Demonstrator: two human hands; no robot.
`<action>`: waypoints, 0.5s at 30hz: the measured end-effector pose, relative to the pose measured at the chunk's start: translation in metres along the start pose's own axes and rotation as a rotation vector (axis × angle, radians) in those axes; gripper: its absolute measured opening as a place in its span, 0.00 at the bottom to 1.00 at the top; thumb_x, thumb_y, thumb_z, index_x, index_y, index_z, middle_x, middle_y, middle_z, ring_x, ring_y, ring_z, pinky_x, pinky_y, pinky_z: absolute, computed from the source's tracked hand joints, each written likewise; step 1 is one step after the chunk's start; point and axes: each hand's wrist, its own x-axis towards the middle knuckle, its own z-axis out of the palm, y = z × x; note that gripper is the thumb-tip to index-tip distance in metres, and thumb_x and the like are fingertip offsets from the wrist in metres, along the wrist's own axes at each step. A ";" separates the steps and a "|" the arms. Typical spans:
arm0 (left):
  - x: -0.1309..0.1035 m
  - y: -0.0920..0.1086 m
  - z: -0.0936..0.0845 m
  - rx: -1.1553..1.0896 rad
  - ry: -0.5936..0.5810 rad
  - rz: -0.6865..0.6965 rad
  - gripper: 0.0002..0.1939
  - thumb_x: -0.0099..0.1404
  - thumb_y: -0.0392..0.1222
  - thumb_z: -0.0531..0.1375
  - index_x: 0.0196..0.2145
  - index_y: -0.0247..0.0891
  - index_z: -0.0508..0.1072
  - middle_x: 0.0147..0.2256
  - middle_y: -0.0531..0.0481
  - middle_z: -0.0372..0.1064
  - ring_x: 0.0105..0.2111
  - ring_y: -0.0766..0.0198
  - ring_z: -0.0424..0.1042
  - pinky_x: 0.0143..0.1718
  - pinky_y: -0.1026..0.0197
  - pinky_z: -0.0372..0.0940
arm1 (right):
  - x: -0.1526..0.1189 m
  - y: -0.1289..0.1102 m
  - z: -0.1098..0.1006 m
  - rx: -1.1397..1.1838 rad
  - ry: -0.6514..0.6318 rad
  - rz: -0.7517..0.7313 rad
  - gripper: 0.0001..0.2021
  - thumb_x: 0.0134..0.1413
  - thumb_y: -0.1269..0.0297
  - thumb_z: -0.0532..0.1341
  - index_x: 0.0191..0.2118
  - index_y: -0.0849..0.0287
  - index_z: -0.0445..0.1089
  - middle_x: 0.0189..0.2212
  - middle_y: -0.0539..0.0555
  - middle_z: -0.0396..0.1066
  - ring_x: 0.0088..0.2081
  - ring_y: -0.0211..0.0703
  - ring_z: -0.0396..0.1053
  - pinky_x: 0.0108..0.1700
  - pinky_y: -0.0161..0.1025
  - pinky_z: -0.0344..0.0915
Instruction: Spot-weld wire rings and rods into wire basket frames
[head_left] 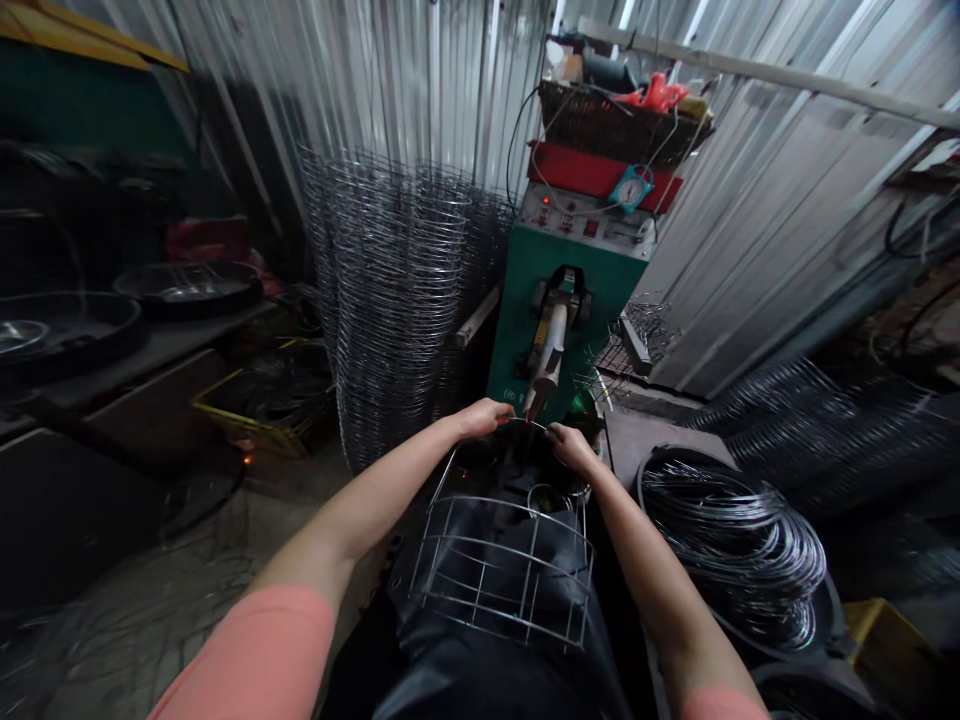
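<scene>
Arms stretched forward, I pinch a thin metal wire (539, 427) at the tip of a machine. My left hand (484, 417) is closed on its left end, and my right hand (573, 447) grips the right end. Between the hands, the wire sits under the upper electrode (550, 352) of a green spot welder (513, 310), with a small red glow at the contact. A wire basket frame (480, 540) hangs below my hands over a black apron (450, 660). Whether the pinched wire belongs to that frame I cannot tell.
Tall stacks of wire rings (397, 300) stand left of the welder. A black tub holds coiled wire rings (739, 550) at right. A yellow crate (255, 405) is on the floor at left. A basket of odds and ends (622, 115) tops the welder.
</scene>
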 end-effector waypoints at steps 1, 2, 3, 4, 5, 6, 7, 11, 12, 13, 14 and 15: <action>0.000 0.000 0.000 0.005 -0.001 -0.001 0.15 0.61 0.38 0.50 0.42 0.35 0.72 0.37 0.49 0.73 0.38 0.64 0.69 0.41 0.67 0.59 | 0.000 0.000 0.000 0.010 0.003 0.004 0.09 0.54 0.63 0.52 0.28 0.60 0.66 0.25 0.52 0.67 0.29 0.39 0.63 0.33 0.33 0.56; 0.000 0.000 -0.001 0.011 -0.001 -0.004 0.15 0.61 0.38 0.50 0.42 0.35 0.72 0.37 0.49 0.73 0.38 0.64 0.69 0.41 0.67 0.59 | 0.000 0.000 0.000 0.021 0.006 0.009 0.09 0.53 0.63 0.52 0.27 0.60 0.65 0.24 0.51 0.66 0.29 0.39 0.62 0.33 0.33 0.55; 0.001 0.001 -0.001 0.017 -0.001 -0.008 0.15 0.61 0.38 0.50 0.42 0.34 0.72 0.38 0.48 0.73 0.38 0.64 0.69 0.41 0.67 0.59 | 0.000 -0.001 0.000 0.032 0.009 0.014 0.09 0.53 0.63 0.52 0.26 0.60 0.64 0.23 0.51 0.65 0.28 0.39 0.61 0.32 0.33 0.55; 0.001 0.001 -0.002 0.023 -0.002 -0.013 0.15 0.61 0.38 0.50 0.42 0.34 0.72 0.38 0.48 0.73 0.38 0.64 0.69 0.41 0.67 0.59 | 0.000 -0.001 0.001 0.046 0.010 0.019 0.10 0.52 0.63 0.52 0.25 0.60 0.63 0.23 0.50 0.64 0.28 0.38 0.61 0.32 0.33 0.55; 0.001 0.002 -0.003 0.030 -0.004 -0.019 0.14 0.61 0.38 0.51 0.41 0.34 0.72 0.38 0.48 0.73 0.38 0.64 0.69 0.41 0.67 0.59 | -0.001 -0.001 0.002 0.061 0.010 0.025 0.10 0.52 0.62 0.52 0.24 0.60 0.62 0.22 0.49 0.63 0.27 0.38 0.60 0.31 0.33 0.54; 0.001 0.003 -0.004 0.038 -0.006 -0.026 0.14 0.60 0.38 0.51 0.41 0.34 0.72 0.37 0.48 0.73 0.38 0.63 0.69 0.41 0.67 0.60 | -0.002 0.000 0.003 0.079 0.008 0.034 0.11 0.52 0.60 0.52 0.24 0.60 0.62 0.21 0.49 0.62 0.26 0.37 0.60 0.29 0.33 0.54; 0.001 0.005 -0.005 0.047 -0.009 -0.032 0.14 0.60 0.39 0.52 0.41 0.34 0.72 0.37 0.48 0.73 0.38 0.63 0.69 0.40 0.67 0.60 | -0.003 0.000 0.004 0.098 0.006 0.046 0.12 0.52 0.59 0.51 0.23 0.60 0.61 0.20 0.48 0.60 0.25 0.37 0.59 0.28 0.32 0.54; -0.007 0.020 -0.011 0.097 -0.020 -0.053 0.15 0.62 0.39 0.50 0.43 0.35 0.71 0.38 0.48 0.73 0.38 0.64 0.69 0.39 0.68 0.59 | -0.010 0.005 0.008 0.166 0.024 0.109 0.17 0.52 0.52 0.50 0.23 0.60 0.61 0.17 0.46 0.56 0.22 0.35 0.57 0.25 0.32 0.53; -0.011 0.025 -0.012 0.114 -0.024 -0.059 0.15 0.62 0.38 0.50 0.43 0.35 0.71 0.38 0.47 0.72 0.38 0.64 0.69 0.39 0.68 0.59 | -0.013 0.006 0.009 0.180 0.032 0.120 0.17 0.52 0.52 0.50 0.23 0.60 0.61 0.17 0.47 0.57 0.22 0.36 0.58 0.25 0.32 0.54; -0.014 0.031 -0.014 0.134 -0.027 -0.066 0.15 0.62 0.38 0.50 0.44 0.35 0.71 0.38 0.47 0.72 0.38 0.64 0.70 0.39 0.68 0.59 | -0.018 0.007 0.009 0.196 0.040 0.130 0.17 0.52 0.52 0.50 0.24 0.60 0.63 0.18 0.47 0.59 0.23 0.37 0.59 0.26 0.33 0.56; -0.018 0.037 -0.016 0.157 -0.029 -0.077 0.15 0.62 0.38 0.50 0.44 0.36 0.71 0.38 0.47 0.72 0.38 0.64 0.70 0.39 0.67 0.59 | -0.025 0.007 0.009 0.213 0.048 0.141 0.17 0.52 0.52 0.50 0.25 0.61 0.64 0.20 0.48 0.61 0.25 0.38 0.61 0.28 0.33 0.58; -0.022 0.044 -0.018 0.183 -0.029 -0.092 0.15 0.62 0.37 0.50 0.43 0.36 0.71 0.38 0.46 0.72 0.38 0.63 0.70 0.38 0.66 0.60 | -0.035 0.007 0.010 0.224 0.070 0.151 0.16 0.52 0.53 0.51 0.28 0.61 0.66 0.23 0.50 0.64 0.28 0.40 0.64 0.31 0.35 0.60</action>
